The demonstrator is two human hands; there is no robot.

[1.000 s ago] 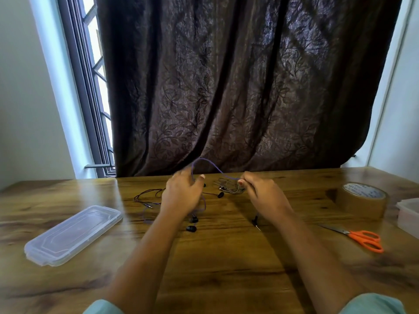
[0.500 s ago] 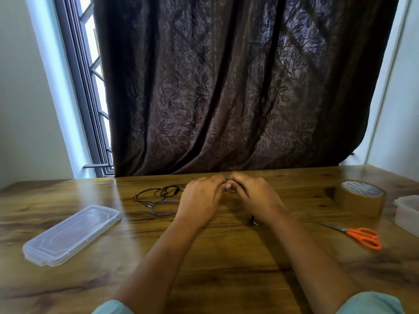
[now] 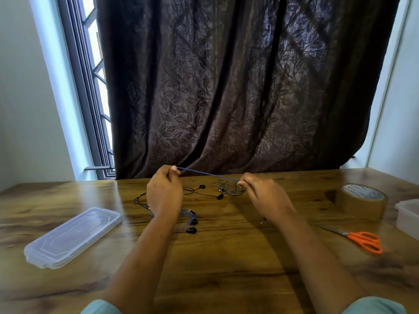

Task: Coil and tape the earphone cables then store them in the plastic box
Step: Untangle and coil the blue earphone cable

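Two hands share one purple cable (image 3: 208, 175), and the table (image 3: 226, 257) serves as the landmark for everything else. At the table's left end lies a clear lid (image 3: 72, 236), flat and well away from the work. Next along, near the table's back edge, the left hand (image 3: 164, 193) is closed, thumb and fingers pinching the cable's higher end. Under that wrist the rest of the purple cable drops to the table, where its dark earbuds (image 3: 192, 225) lie loose. A black earphone set (image 3: 201, 191) lies uncoiled just behind, between the two hands.

The held span runs taut from the left pinch down and rightward to the right hand (image 3: 263, 196) — its long axis is nearly level, across the table. The right hand is also closed, pinching the lower end; beside its fingertips sits a pale tangle of a third cable (image 3: 229, 189). The slack to be gathered lies on the left hand's side, so that hand is nearer to it, and I judge coiling is only just starting.

Toward the table's right end stand the tape (image 3: 360, 200), then the scissors (image 3: 360, 240), and at the very edge the box (image 3: 408, 214) — partly out of view, nothing visibly stored.
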